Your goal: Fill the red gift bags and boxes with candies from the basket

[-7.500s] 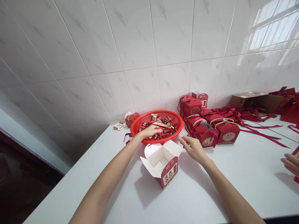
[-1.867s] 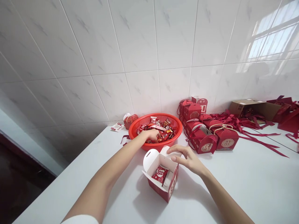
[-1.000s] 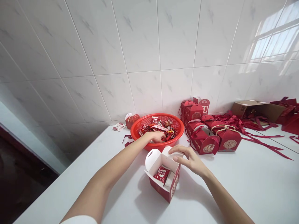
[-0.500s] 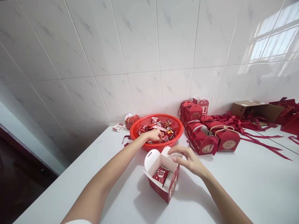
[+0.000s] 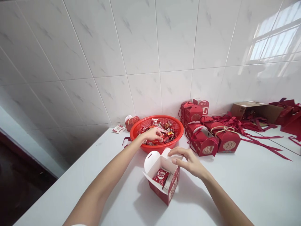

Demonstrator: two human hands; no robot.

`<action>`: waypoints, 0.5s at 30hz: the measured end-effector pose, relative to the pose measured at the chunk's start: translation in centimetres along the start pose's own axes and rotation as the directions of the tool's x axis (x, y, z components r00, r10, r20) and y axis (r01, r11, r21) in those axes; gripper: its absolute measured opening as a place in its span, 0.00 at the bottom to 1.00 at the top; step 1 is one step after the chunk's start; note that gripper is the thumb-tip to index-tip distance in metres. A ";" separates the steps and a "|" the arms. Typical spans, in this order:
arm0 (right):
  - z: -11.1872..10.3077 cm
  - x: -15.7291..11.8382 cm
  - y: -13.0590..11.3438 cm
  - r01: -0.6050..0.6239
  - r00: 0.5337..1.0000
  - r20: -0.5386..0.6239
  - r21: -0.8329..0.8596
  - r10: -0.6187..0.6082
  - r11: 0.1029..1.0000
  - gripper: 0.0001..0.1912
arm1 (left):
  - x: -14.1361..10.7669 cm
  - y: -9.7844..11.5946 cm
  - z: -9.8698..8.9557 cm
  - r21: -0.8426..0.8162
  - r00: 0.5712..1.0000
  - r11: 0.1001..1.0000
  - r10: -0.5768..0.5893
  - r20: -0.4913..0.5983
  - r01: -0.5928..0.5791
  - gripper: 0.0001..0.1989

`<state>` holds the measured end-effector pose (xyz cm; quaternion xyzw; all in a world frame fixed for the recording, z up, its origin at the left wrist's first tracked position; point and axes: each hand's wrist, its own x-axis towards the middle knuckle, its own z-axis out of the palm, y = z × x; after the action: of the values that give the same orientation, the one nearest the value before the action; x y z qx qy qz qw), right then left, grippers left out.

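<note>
My left hand [image 5: 154, 134] is over the red plastic basket [image 5: 180, 131], its fingers bent down among wrapped candies [image 5: 168, 124]; whatever is between the fingertips is too small to tell. Nearer to me stands a red box [image 5: 158, 191] with white inner flaps raised. One red and white packet [image 5: 161, 175] lies inside it. At the box's back right flap is my right hand [image 5: 188, 160], thumb and fingers around that flap.
Closed and tied red boxes [image 5: 229, 141] stand right of the basket. Dark red ribbons [image 5: 235, 125] trail toward a cardboard box [image 5: 256, 108]. A small red box [image 5: 131, 123] and a card [image 5: 119, 129] lie at the back left, by the tiled wall.
My left hand has lifted slightly and shifted left within the basket. My right hand stays at the box flap. The whole view has moved a little.
</note>
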<state>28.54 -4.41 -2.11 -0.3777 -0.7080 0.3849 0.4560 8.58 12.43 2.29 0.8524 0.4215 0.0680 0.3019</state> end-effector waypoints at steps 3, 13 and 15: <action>0.0 0.0 0.0 0.006 1.000 0.005 -0.002 -0.006 1.000 0.16 | -0.7 -0.9 -0.5 -0.163 0.994 0.985 0.044 -0.105 -0.060 0.11; 0.0 0.0 0.0 0.017 1.000 0.002 -0.009 -0.017 1.000 0.17 | -1.6 -1.2 -0.3 -0.434 0.978 0.895 0.014 -0.206 -0.104 0.23; 0.0 0.0 -0.1 0.023 1.000 0.001 -0.007 -0.023 1.000 0.17 | -1.9 -0.5 -0.5 -0.465 0.969 0.878 -0.001 -0.248 -0.118 0.26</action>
<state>28.55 -4.48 -2.05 -0.3708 -0.7138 0.3775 0.4588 6.80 11.46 2.65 0.7499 0.3992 0.2815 0.4463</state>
